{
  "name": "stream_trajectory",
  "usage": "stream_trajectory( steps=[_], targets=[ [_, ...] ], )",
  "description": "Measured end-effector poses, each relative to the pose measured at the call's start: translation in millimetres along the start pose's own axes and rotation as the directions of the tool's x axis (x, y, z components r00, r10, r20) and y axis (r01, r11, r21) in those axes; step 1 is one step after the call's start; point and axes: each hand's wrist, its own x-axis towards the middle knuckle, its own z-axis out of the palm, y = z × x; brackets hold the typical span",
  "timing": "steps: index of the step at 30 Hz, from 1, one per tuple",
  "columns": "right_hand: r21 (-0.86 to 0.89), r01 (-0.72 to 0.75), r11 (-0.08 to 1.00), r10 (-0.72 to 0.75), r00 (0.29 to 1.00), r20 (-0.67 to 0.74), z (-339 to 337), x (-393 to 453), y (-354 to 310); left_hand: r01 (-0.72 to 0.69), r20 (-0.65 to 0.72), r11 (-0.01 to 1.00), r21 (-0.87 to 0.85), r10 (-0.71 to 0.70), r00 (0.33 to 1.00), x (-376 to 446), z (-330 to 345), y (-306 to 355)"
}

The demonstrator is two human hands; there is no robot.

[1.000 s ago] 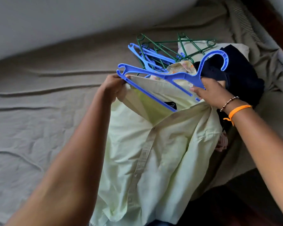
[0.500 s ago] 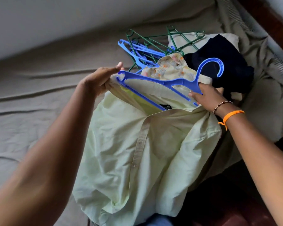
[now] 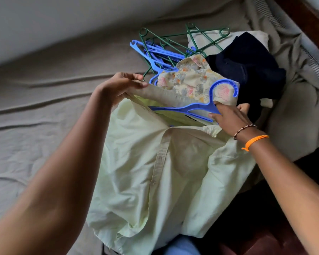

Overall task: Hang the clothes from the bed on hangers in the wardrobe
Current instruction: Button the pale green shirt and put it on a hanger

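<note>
Shirt: a pale yellow-green button shirt (image 3: 155, 172) hangs over the edge of the bed (image 3: 44, 107), its collar raised toward the clothes pile, its tail draped down toward the person's lap.
Hanger in use: a blue plastic hanger (image 3: 201, 105) sits at the shirt's collar; one arm is slid under the fabric on the left-hand side, the hook curves up above the collar.
Left hand: the left hand (image 3: 122, 85) pinches the shirt's collar edge between thumb and fingers, at the shirt's upper left.
Right hand: the right hand (image 3: 228, 116) grasps the blue hanger at its neck, just below the hook, at the shirt's upper right; a beaded bracelet (image 3: 244, 128) and an orange band (image 3: 255, 141) circle that wrist.
Other clothes: a floral-print garment (image 3: 190, 78) lies just beyond the shirt's collar, with a dark navy garment (image 3: 247, 65) beside it on the far right.
Spare hangers: a heap of blue hangers (image 3: 155, 54) and green hangers (image 3: 182, 35) rests on the bed beyond the shirt, partly under the floral garment.
</note>
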Motion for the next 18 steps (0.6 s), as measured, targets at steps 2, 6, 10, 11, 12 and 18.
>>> stream_trajectory(
  steps=[2,6,10,11,12,18],
  targets=[
    [-0.036,-0.04,0.999,0.039,0.999,-0.022,7,-2,-6,0.008,-0.089,0.962,0.273,0.017,0.996,2,7,4],
    [-0.042,-0.057,0.997,0.061,0.994,0.09,-1,25,-14,-0.129,-0.07,0.984,0.123,0.138,0.988,3,35,12],
    [0.023,-0.055,0.998,0.057,0.997,-0.058,-14,57,-29,-0.282,-0.091,0.943,-0.177,0.269,0.959,-7,68,0],
    [-0.031,-0.066,0.997,0.062,0.992,-0.114,-16,59,-32,-0.308,-0.197,0.951,0.009,0.304,0.932,-15,77,-17],
    [-0.079,-0.079,0.994,0.066,0.986,-0.154,-15,57,-34,-0.264,-0.299,0.942,0.208,0.318,0.9,-23,86,-42],
    [0.136,-0.096,0.986,0.153,0.846,-0.511,38,-9,-64,0.203,-0.226,0.744,0.636,-0.072,0.972,-78,139,-159]
  ],
)
